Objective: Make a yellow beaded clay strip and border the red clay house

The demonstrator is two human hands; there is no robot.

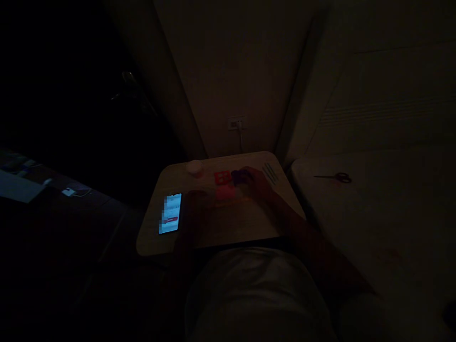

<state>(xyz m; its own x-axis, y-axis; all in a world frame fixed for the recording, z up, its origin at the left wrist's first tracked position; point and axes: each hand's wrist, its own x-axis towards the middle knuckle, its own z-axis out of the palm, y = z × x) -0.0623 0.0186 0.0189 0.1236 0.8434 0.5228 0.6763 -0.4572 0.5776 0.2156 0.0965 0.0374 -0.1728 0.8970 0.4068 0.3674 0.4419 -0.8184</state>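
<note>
In dim light, my right hand (pixel 255 181) is over the far right part of a small wooden table (pixel 160 185). Its fingers are closed on a small blue-purple piece (pixel 238 177). Touching or just left of that piece lies a red piece (pixel 223 177) with square window-like openings. A pink flat piece (pixel 225 192) and a thin orange strip (pixel 233 203) lie nearer to me. My left hand (pixel 195 204) is a dark blur left of the pink piece; its fingers cannot be made out. Several thin greenish sticks (pixel 270 174) lie side by side beyond my right hand.
A lit phone (pixel 170 214) lies at the table's left. Near the back left edge stands a pale round container (pixel 194 167). Scissors (pixel 338 177) rest on a pale surface (pixel 374 213) to the right. A plugged socket (pixel 236 123) is on the wall behind.
</note>
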